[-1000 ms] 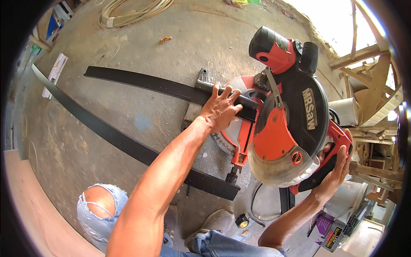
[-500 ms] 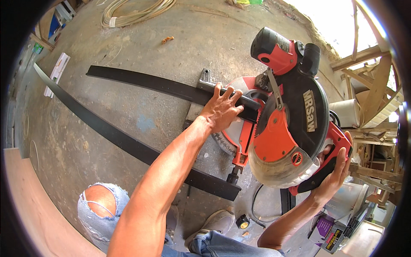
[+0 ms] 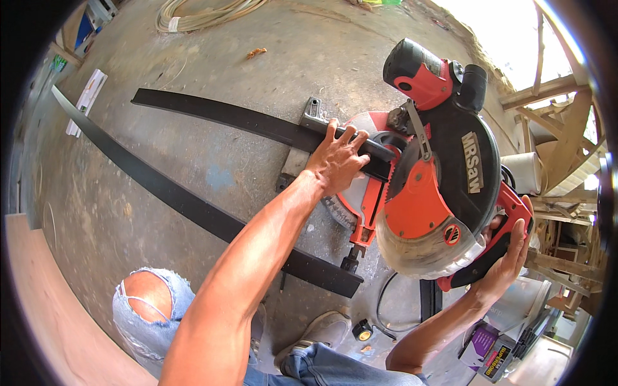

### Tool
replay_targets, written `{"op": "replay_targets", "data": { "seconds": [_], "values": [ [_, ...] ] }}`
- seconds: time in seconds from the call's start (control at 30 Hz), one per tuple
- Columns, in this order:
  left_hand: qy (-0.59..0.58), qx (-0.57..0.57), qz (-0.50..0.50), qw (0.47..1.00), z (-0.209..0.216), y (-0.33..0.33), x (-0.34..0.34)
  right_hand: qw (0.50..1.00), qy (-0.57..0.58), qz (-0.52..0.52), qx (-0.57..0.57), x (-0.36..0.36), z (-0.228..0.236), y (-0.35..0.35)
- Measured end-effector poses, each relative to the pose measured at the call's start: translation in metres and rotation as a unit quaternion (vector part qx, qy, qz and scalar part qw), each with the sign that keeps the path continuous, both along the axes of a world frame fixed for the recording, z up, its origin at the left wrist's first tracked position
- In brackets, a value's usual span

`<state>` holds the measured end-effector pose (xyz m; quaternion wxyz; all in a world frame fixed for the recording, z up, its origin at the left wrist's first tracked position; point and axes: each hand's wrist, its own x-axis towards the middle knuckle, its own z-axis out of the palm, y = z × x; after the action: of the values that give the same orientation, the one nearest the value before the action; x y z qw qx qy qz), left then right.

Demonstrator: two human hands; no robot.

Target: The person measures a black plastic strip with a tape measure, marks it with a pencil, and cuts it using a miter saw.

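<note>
A red and black miter saw [image 3: 479, 145] stands on the floor before me, its clear guard [image 3: 425, 251] low over the front. My left hand [image 3: 338, 159] presses a flat black strip [image 3: 225, 121] against the metal fence [image 3: 313, 113]. Its fingers curl over the fence top, left of the blade. The strip's right end lies by the slot in the saw's base. My right hand [image 3: 499, 273] is wrapped round the saw's handle [image 3: 473, 273]; some of its fingers are hidden behind the grip. Nearer to me lies a second long black strip [image 3: 187, 204], passing beneath my left forearm.
Coiled hose [image 3: 199, 18] lies at the far left, and a white bar [image 3: 87, 103] crosses near the second strip's end. A tape measure [image 3: 363, 330] and a black cable sit by my shoe [image 3: 325, 334]. Wooden framing [image 3: 573, 128], tubs and a purple box [image 3: 483, 347] crowd the right.
The view has shifted slightly. Both hands keep their hold, and the saw and strips show no clear movement.
</note>
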<state>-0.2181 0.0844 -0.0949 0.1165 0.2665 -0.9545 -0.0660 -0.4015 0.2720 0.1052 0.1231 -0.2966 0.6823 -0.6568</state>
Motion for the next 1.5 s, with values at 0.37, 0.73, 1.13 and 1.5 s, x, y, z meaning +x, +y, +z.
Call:
{"op": "replay_targets", "data": {
  "seconds": [0.37,0.73,1.13,1.5],
  "values": [
    [0.009,-0.002,0.008,1.000,0.002,0.003,-0.004,1.000,0.000,0.007,-0.007,0.000,0.000,0.001],
    [-0.024,0.027,0.034,0.999,0.013,0.004,-0.006,1.000,0.005,-0.004,-0.007,0.004,-0.002,0.001],
    [-0.049,0.039,0.009,0.998,0.015,-0.001,-0.009,1.000,-0.018,0.015,-0.009,-0.002,-0.002,0.004],
    [-0.089,0.027,0.001,0.996,0.027,-0.001,-0.005,0.997,-0.076,-0.003,0.001,-0.005,-0.003,0.008]
  ]
}}
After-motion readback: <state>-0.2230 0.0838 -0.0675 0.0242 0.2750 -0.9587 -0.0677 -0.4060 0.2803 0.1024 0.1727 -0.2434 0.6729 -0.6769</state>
